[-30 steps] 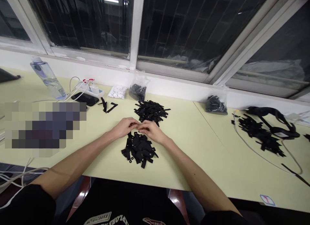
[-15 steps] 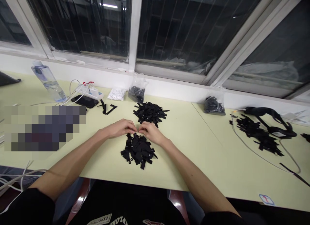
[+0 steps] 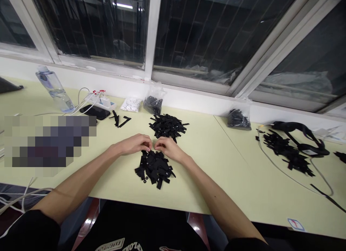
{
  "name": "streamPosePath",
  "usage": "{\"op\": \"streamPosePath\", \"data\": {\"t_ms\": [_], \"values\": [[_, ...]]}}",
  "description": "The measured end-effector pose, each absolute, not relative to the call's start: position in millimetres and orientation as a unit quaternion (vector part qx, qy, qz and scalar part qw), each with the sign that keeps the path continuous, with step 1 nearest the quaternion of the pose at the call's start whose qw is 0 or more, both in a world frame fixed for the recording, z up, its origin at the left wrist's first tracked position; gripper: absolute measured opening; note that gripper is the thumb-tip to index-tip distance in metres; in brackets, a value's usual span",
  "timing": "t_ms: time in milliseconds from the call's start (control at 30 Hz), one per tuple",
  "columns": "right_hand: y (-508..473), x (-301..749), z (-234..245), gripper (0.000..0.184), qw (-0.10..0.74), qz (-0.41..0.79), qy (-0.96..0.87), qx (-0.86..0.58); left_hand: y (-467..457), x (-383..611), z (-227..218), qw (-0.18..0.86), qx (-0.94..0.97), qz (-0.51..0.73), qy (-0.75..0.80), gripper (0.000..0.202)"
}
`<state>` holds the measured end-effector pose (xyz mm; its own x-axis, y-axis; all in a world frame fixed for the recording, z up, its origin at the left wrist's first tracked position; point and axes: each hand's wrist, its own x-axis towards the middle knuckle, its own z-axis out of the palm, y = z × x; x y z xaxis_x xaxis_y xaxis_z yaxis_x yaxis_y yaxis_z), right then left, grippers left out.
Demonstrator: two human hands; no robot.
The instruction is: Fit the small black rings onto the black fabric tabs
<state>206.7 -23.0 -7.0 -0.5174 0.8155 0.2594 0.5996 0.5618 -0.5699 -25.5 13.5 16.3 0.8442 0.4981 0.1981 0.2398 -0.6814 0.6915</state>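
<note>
My left hand [image 3: 140, 142] and my right hand [image 3: 167, 146] face each other just above the far edge of a near pile of black fabric strips [image 3: 156, 168]. The fingers of both are pinched together; whatever sits between the fingertips is too small or too hidden to name. Some strips in the near pile carry small white marks. Two small black rings [image 3: 146, 179] lie at its left front edge. Right behind my hands is a second heap of black strips [image 3: 168, 125].
Along the wall stand bags of black pieces [image 3: 153, 104] [image 3: 239, 118], a white packet [image 3: 131, 105], a power strip [image 3: 100, 101], a phone [image 3: 95, 112] and a water bottle [image 3: 55, 89]. Far right lie more black strips [image 3: 288, 150], a black headband-like device [image 3: 310, 135] and a cable.
My fingertips have moved slightly apart, the left hand's fingers dipping a little toward the near pile. The piles look much the same.
</note>
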Motion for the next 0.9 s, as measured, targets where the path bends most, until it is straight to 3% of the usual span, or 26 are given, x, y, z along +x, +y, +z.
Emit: {"op": "streamPosePath", "data": {"t_ms": [167, 467, 700, 900], "values": [[-24.4, 209.8, -5.0, 0.015, 0.25, 0.291, -0.831, -0.402, 13.6, -23.1, 15.2, 0.359, 0.857, 0.263, 0.261, 0.02], [-20.8, 204.8, -3.6, 0.042, 0.392, 0.348, -0.731, -0.437, 8.8, -7.6, 2.4, 0.371, 0.8, 0.37, 0.292, 0.015], [-25.1, 199.9, -0.8, 0.027, 0.427, 0.335, -0.71, -0.449, 7.7, -3.5, -0.3, 0.395, 0.771, 0.407, 0.29, 0.02], [-22.9, 201.4, -1.2, 0.027, 0.461, 0.403, -0.679, -0.405, 6.9, -3.3, 1.9, 0.388, 0.788, 0.391, 0.275, 0.024]]}}
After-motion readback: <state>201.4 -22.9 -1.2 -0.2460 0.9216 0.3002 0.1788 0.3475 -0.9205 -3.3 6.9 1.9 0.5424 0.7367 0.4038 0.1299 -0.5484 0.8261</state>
